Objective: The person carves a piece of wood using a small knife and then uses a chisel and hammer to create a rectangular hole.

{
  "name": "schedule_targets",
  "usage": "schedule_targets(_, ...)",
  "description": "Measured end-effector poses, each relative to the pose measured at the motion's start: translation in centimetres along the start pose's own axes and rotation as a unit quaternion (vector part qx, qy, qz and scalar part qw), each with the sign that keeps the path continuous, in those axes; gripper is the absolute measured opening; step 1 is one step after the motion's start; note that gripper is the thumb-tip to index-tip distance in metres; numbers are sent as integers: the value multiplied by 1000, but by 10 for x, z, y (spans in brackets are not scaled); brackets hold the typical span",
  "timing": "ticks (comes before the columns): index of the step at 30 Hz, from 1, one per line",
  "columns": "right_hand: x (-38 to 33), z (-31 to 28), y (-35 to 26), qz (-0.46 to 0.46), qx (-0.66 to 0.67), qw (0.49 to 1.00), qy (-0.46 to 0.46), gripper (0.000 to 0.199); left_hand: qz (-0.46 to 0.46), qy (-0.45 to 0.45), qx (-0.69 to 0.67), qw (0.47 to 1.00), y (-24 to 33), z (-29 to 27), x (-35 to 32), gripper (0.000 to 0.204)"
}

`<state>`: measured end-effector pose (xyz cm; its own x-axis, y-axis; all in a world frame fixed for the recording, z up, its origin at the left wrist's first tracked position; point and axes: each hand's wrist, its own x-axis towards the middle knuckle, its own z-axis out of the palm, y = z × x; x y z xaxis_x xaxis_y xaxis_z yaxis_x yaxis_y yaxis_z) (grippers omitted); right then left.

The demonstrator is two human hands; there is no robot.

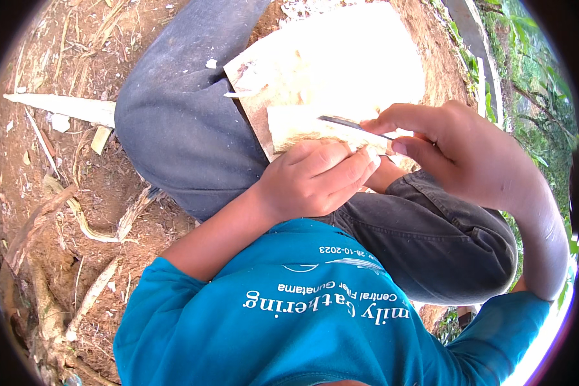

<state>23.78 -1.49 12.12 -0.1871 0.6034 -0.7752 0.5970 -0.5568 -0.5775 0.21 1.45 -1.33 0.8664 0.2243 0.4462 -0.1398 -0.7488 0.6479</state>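
Across my lap lies a pale block (292, 122), probably wood, with a rougher tan near side. My left hand (321, 177) is closed on its near edge, fingers pressed together along that side. My right hand (441, 145) pinches a thin dark blade (344, 122) between thumb and fingers. The blade slants over the top of the block, its tip toward the left; whether it cuts into the surface I cannot tell. Under the block rests a flat board (251, 106), mostly washed out by bright light. The blade's handle is hidden in my right hand.
My bent legs in dark trousers (186, 128) surround the board. On the brown soil at left lie a pointed pale wood piece (64, 106), a small offcut (100, 139), and dry roots (45, 302). Green plants (540, 96) grow beyond a grey edge (473, 32) at the far right.
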Motion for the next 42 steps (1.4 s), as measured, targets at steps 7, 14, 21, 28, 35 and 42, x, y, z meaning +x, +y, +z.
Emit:
schedule_targets(7, 6, 3, 2, -4, -7, 1000, -7, 30, 13, 16, 39, 999, 1, 0, -1, 27)
schedule_targets(14, 13, 31, 10, -55, -10, 996, 71, 29, 4, 15, 16, 1000, 3, 2, 0, 21)
schedule_targets(21, 31, 32, 25, -110, -39, 990, 79, 27, -7, 32, 21, 999, 3, 3, 5, 22)
schedule_targets(28, -29, 14, 16, 15, -12, 998, 59, 27, -3, 14, 35, 999, 4, 0, 1, 25)
schedule_targets(35, -29, 19, 13, -21, -38, 996, 75, 28, 4, 17, 25, 1000, 4, 3, 0, 26)
schedule_targets(42, -31, 31, 13, -4, -58, 994, 94, 29, 11, 1, 13, 1000, 3, 2, 3, 30)
